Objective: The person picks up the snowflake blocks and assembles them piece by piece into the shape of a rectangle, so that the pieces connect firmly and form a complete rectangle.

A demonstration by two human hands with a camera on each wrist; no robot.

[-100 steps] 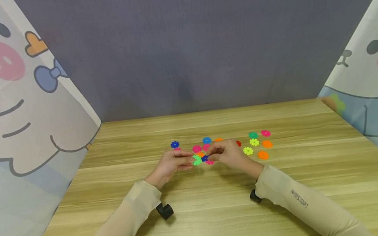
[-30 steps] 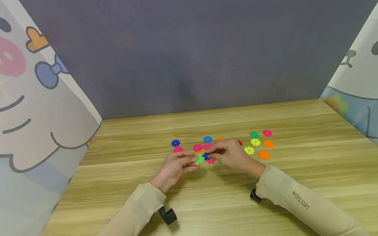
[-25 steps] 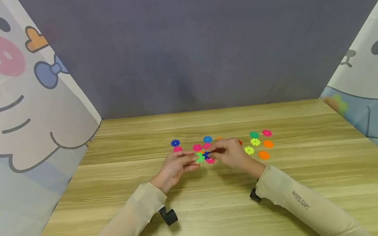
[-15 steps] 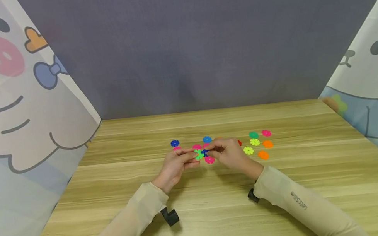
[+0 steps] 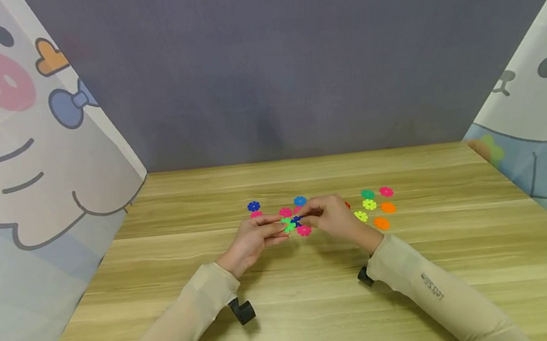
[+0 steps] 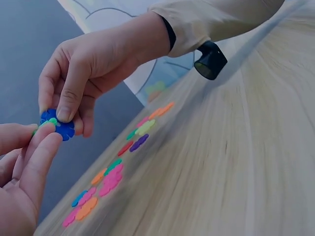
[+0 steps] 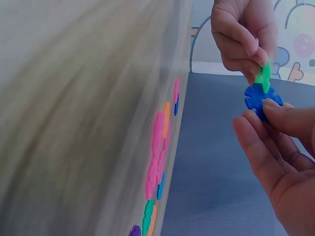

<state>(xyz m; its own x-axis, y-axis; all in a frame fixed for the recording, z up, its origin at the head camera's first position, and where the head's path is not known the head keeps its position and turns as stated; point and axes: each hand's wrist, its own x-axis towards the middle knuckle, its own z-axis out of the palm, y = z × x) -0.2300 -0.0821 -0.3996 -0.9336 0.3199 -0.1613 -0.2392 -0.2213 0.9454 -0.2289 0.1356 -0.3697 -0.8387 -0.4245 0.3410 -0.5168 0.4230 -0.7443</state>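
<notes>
My left hand (image 5: 253, 240) pinches a bright green snowflake-shaped plastic disc (image 7: 263, 78) between thumb and fingers. A dark blue notched disc (image 7: 255, 101) of the same kind is pinched by my right hand (image 5: 337, 219). In the right wrist view the green disc stands crosswise to the blue one, its edge meeting the blue disc's rim. Both pieces are held above the wooden table (image 5: 299, 302), fingertips close together. A pink disc (image 5: 304, 230) lies on the table just below them in the head view. Part of each held disc is hidden by fingers.
Several loose discs lie around the hands: a dark blue one (image 5: 254, 206) behind the left, a lighter blue one (image 5: 299, 201) behind the middle. Off to the right are a green (image 5: 367, 194), a yellow (image 5: 369, 204) and an orange disc (image 5: 382, 223). A grey wall (image 5: 263, 81) stands behind.
Since the oldest frame both hands have moved slightly away from the body, carrying the green and blue discs, which now sit closer together. Over the last half second they barely shift.
</notes>
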